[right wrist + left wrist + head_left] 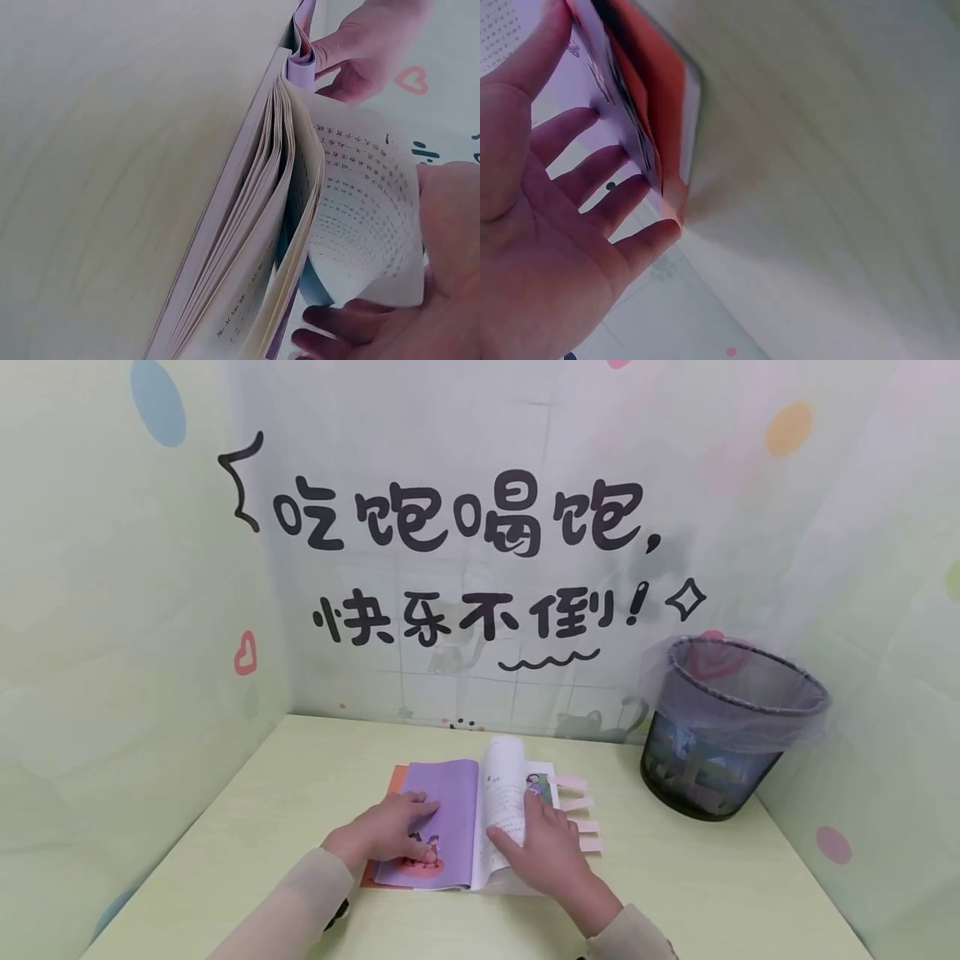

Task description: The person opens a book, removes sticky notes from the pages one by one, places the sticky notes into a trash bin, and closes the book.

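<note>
Purple, the illustrated page (454,814) at nine o'clock of the open paperback (472,839), which lies toward six o'clock in the head view, sits under the left hand (381,831), fingers spread, grasping nothing. At three o'clock the right hand (551,852) has its thumb on an arched text page (504,797); whether it pinches I cannot tell, and a hasty drag could crease that page or bend the pink tabs (589,827).

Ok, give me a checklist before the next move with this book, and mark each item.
1. Book open on the table: ok.
2. Left grip on the purple page: ok.
3. Right grip touching the curled white page: ok.
4. White page lying flat: not ok, it arches up.
5. Right grip firmly pinching that page: cannot tell.
6. Bin apart from the book: ok, it stands off to the right.
</note>
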`<action>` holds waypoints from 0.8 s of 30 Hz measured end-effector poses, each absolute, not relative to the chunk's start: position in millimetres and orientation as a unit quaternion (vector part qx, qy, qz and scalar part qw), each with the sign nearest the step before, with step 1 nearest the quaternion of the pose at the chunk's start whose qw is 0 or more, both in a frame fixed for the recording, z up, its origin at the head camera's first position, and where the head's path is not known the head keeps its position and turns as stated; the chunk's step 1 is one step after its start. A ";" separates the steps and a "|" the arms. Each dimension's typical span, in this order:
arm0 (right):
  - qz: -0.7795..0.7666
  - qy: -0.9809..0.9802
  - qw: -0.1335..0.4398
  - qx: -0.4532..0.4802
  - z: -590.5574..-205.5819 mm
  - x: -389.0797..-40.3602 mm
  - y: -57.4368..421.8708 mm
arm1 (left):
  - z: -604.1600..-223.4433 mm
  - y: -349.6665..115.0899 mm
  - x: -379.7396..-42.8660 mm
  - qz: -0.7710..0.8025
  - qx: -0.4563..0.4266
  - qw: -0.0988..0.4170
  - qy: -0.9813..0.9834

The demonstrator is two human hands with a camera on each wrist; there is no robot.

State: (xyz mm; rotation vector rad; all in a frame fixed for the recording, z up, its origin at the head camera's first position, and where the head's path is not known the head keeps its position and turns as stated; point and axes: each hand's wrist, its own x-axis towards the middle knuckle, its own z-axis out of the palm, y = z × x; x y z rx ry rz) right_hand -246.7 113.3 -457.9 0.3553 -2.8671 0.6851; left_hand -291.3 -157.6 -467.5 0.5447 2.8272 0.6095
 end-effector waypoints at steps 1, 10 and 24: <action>0.236 -0.959 0.087 0.128 -457.9 -246.0 112.6 | -468.4 -159.0 -291.4 0.208 0.186 0.096 0.955; 0.203 -0.958 0.114 0.165 -454.2 -238.7 106.2 | -474.8 -173.4 -293.7 0.215 0.210 0.043 0.953; 0.188 -0.942 0.060 0.273 -456.0 -231.9 97.1 | -474.7 -184.7 -294.8 0.210 0.227 0.012 0.951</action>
